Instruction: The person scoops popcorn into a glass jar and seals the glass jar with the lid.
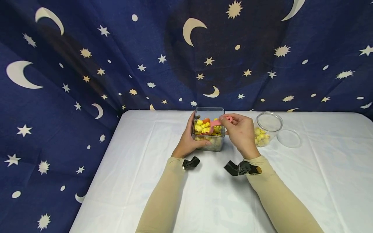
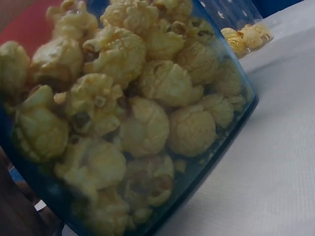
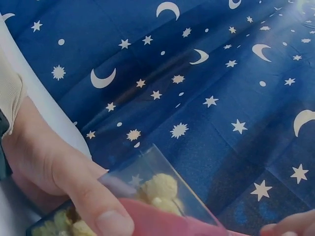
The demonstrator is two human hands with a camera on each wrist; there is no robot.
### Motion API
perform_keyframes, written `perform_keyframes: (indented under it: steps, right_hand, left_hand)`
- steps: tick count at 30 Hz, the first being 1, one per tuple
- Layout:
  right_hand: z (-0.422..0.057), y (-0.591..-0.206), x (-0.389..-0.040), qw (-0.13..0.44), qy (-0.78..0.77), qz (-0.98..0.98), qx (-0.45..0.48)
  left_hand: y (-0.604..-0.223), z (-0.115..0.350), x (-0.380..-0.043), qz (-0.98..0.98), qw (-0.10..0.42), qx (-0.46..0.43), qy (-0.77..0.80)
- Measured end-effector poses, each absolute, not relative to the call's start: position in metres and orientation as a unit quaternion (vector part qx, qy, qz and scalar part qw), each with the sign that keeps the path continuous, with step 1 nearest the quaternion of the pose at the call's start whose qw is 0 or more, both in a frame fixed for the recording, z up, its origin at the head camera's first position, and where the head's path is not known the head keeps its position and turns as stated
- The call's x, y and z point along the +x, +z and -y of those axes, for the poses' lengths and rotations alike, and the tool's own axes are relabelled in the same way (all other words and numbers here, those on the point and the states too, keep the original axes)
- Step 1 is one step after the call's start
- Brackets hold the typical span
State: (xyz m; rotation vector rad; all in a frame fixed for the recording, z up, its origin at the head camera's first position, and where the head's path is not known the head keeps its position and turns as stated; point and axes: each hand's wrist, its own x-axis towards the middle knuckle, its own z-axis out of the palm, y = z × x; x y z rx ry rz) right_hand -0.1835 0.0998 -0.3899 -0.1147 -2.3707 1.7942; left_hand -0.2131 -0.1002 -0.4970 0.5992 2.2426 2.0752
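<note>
My left hand (image 1: 186,141) grips a clear square container (image 1: 214,112) from its left side, thumb across the front. Yellow popcorn (image 1: 201,127) fills its lower part. Between the thumb and fingers of my right hand (image 1: 241,130) is the handle of a pink scoop (image 1: 215,123). The scoop's bowl sits inside the container among the popcorn. Up close in the left wrist view, popcorn (image 2: 142,128) presses against the see-through wall. In the right wrist view the pink scoop (image 3: 157,220) lies behind the left thumb, and only fingertips of the right hand show at the lower right corner.
A clear round jar (image 1: 269,124) with popcorn in its lower part stands right of my right hand. Beside it a clear round lid (image 1: 288,138) lies on the white tablecloth (image 1: 329,184). A dark blue curtain (image 1: 163,35) with moons and stars hangs behind the table and to the left.
</note>
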Motion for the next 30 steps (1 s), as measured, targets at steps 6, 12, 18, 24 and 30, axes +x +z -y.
perform_keyframes:
  steps: [6,12,18,24,30]
  right_hand:
    - [-0.104,-0.389,-0.183,0.084,0.628,0.772,-0.05]
    - [-0.108,-0.388,-0.182,0.09,0.641,0.759,-0.07]
    - [-0.109,-0.39,-0.182,0.095,0.678,0.725,-0.077]
    - [-0.105,-0.394,-0.184,0.1,0.687,0.717,-0.063]
    - [-0.104,-0.394,-0.183,0.096,0.682,0.722,-0.069]
  left_hand:
    - [-0.497,0.1,-0.215,-0.71,0.02,0.198,0.676]
    - [-0.476,0.101,-0.205,-0.7,0.029,0.203,0.684]
    - [-0.471,0.101,-0.201,-0.701,0.027,0.196,0.685]
    - [-0.488,0.102,-0.209,-0.703,0.03,0.19,0.685]
    - [-0.496,0.102,-0.213,-0.707,0.023,0.195,0.68]
